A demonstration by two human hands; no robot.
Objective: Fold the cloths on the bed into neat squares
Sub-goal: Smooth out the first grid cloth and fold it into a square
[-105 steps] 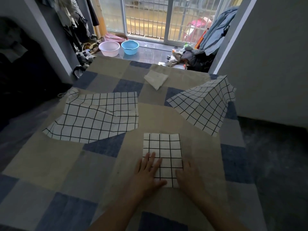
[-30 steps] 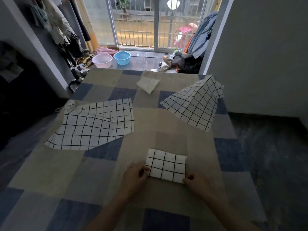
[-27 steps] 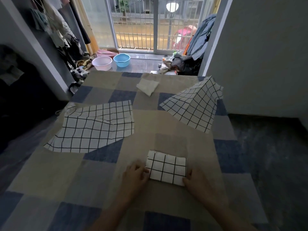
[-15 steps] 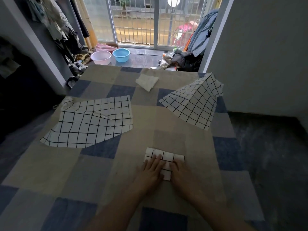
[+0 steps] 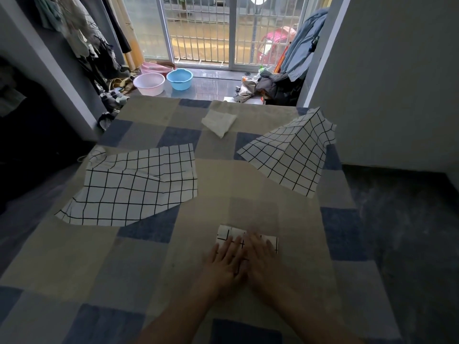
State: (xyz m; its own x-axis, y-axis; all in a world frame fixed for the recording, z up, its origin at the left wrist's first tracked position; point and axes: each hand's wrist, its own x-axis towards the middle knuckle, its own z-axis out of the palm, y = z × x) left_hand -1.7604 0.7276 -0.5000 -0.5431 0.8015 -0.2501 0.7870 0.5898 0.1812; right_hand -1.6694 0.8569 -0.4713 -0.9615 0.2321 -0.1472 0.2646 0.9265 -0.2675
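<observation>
Left hand (image 5: 224, 260) and right hand (image 5: 260, 259) lay flat, fingers straight, pressing small folded white black-grid cloth (image 5: 227, 235), on checked bedspread (image 5: 139, 259)

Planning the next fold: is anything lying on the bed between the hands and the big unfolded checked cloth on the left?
Nothing visible: only bare patchwork bedspread lies between the left hand, the right hand and the unfolded checked cloth.

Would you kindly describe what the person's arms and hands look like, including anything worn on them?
Both forearms are bare as far as the frame shows, with no sleeves visible. The left hand and right hand show no gloves, watch or rings.
</observation>
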